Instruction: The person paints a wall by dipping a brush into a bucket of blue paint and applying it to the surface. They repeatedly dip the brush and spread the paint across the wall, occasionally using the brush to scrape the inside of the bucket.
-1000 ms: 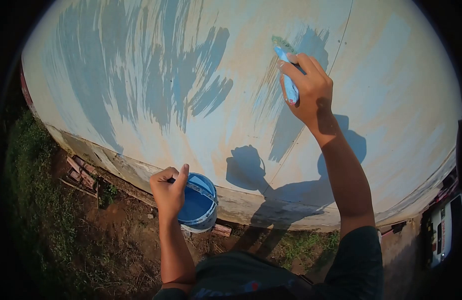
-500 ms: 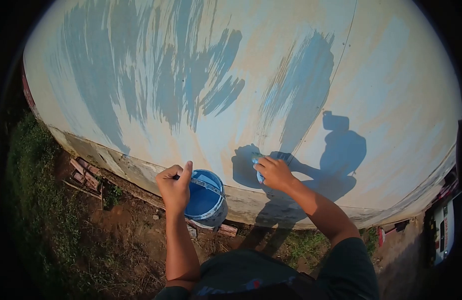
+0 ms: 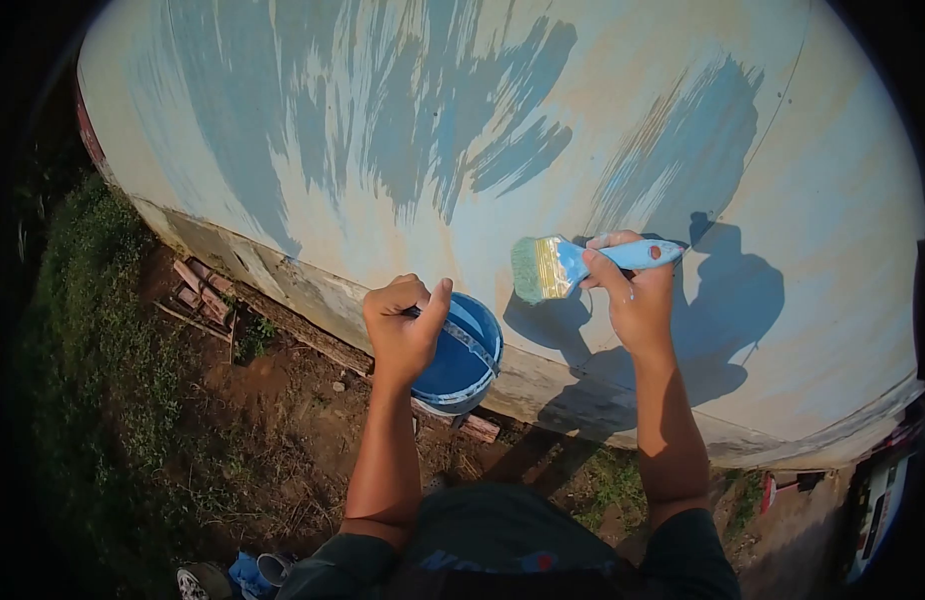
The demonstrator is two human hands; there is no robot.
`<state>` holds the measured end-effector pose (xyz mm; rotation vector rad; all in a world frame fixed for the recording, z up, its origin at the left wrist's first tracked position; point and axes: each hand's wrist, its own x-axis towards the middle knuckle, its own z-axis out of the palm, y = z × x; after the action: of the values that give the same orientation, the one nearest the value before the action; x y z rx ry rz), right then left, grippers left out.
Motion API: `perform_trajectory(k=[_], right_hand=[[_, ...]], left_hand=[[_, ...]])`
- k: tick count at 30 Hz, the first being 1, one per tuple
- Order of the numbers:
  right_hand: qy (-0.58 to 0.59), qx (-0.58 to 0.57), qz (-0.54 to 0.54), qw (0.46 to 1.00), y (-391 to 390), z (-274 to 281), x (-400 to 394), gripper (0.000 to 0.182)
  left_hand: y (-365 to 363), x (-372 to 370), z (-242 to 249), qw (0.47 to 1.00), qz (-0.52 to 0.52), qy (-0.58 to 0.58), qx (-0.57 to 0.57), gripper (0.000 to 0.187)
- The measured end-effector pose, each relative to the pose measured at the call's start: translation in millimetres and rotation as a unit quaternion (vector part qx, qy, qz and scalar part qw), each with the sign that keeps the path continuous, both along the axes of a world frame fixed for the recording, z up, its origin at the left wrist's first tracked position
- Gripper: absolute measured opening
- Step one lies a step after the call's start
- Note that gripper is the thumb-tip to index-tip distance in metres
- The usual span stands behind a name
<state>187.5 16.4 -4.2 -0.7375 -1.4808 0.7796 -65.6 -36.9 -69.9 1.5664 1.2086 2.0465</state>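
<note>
My left hand (image 3: pixel 405 325) is closed round the handle of a blue paint bucket (image 3: pixel 463 360), which hangs just right of it with blue paint inside. In my right hand (image 3: pixel 635 300) is a paintbrush (image 3: pixel 633 255) with a light blue handle, held between thumb and fingers. Its wide greenish bristles (image 3: pixel 528 268) point left, above the bucket and in front of the wall. Behind both hands stands a pale wall (image 3: pixel 403 245) with broad blue-grey paint strokes (image 3: pixel 683 150) across its upper left and upper right parts.
Below the wall lie bricks (image 3: pixel 205 283) and sticks on bare soil. Grass (image 3: pixel 93 330) grows at the left. A shoe and a blue item (image 3: pixel 250 577) are at the bottom left. A white vehicle (image 3: pixel 883 510) shows at the lower right. My shadow falls on the wall.
My right hand has moved up and right, turning the brush so its bristles and handle now show fully. My left hand and the bucket sit higher and further right in the view.
</note>
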Motion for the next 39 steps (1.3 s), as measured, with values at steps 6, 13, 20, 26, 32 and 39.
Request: perform_trajectory(k=[6,13,20,26,32,39], right_hand=[[-0.154,-0.058,0.106,0.981,2,-40,-52,0.015],[-0.35,0.107,0.1,0.925,-8,-45,-85,0.02],[-0.489,0.151,0.099,0.853,-1,-64,-98,0.013],[-0.568,0.145,0.107,0.803,6,-78,-100,0.022],[-0.552,0.125,0.128,0.814,4,-80,-95,0.023],[-0.371,0.065,0.121,0.919,-8,-61,-81,0.022]], left_hand=[[-10,2,8,0.997,0.022,0.065,0.026,0.039],[-25,5,18,0.993,0.046,0.101,0.046,0.036],[-26,4,14,0.99,0.056,0.119,0.05,0.036],[-26,6,13,0.987,0.06,0.143,0.042,0.033],[-28,9,14,0.986,0.05,0.157,0.028,0.032],[-34,11,18,0.989,0.051,0.136,0.017,0.033]])
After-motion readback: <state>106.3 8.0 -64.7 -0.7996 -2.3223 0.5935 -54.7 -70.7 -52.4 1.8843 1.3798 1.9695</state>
